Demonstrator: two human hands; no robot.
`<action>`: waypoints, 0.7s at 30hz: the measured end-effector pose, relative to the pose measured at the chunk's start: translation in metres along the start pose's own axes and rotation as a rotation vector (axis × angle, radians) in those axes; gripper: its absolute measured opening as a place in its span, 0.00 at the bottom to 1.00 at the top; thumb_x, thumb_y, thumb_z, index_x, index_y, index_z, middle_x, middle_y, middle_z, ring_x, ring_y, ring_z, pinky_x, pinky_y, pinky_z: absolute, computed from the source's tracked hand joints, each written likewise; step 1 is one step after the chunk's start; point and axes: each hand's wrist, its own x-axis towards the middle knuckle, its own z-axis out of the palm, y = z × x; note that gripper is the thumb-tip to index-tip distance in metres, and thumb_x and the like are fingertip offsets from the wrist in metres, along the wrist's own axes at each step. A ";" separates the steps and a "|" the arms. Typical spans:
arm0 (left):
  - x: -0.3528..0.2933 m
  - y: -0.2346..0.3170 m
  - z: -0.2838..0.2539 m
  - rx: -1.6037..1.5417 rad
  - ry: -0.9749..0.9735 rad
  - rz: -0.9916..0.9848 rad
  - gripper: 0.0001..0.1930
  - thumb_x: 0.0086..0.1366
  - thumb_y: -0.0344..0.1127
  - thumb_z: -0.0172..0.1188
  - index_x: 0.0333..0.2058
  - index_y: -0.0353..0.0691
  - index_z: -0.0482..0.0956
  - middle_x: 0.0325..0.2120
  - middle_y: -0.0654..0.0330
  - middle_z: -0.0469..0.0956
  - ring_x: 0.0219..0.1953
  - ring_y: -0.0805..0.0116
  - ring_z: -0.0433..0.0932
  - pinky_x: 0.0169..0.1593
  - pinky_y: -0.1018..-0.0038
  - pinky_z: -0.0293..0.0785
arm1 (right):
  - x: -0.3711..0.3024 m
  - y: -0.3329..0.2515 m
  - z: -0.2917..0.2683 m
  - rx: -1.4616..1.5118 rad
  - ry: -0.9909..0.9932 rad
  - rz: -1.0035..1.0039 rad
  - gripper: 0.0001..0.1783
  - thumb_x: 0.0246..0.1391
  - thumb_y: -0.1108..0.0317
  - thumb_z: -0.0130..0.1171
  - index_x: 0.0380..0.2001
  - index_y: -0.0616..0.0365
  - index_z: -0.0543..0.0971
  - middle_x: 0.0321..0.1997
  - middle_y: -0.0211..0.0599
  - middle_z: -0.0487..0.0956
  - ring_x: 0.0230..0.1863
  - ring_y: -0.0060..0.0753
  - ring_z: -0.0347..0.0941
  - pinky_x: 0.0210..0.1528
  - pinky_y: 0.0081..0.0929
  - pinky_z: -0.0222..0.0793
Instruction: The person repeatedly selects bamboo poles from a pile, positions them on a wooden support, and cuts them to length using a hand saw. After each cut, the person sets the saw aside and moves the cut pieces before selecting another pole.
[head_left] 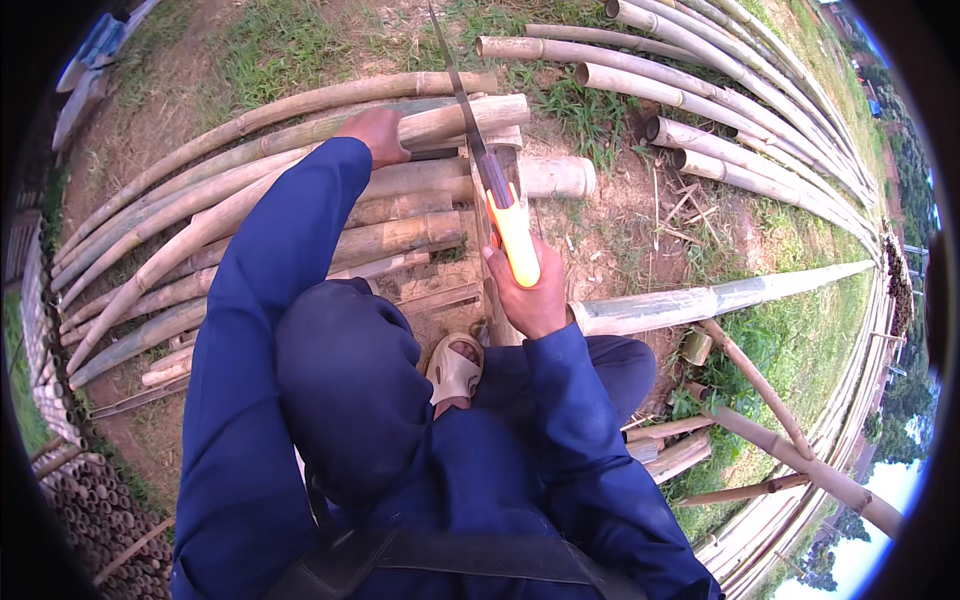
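My right hand (530,292) is closed round the yellow and orange handle of a handsaw (514,232). Its long, dark blade (460,92) points away from me and crosses a bamboo pole (432,122) near the pole's right end. Left of the blade, my left hand (378,136) is wrapped over that same pole. Beneath lies a thicker bamboo pole (562,177), its pale end sticking out to the right. Whether the blade has cut into the pole cannot be made out.
Several bamboo poles (200,235) lie stacked to the left. More long poles (740,95) spread over the grass at the far right. A single pole (650,312) stretches away right of my right hand, near crossed bamboo supports (800,455). My sandalled foot (456,368) is on the ground below.
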 end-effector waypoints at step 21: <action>0.001 -0.004 0.013 0.021 0.058 0.020 0.34 0.53 0.46 0.70 0.59 0.39 0.78 0.51 0.45 0.82 0.56 0.46 0.79 0.61 0.55 0.75 | -0.147 -0.051 -0.056 -0.189 0.047 0.102 0.15 0.56 0.76 0.67 0.47 0.65 0.82 0.27 0.39 0.82 0.26 0.30 0.80 0.34 0.26 0.74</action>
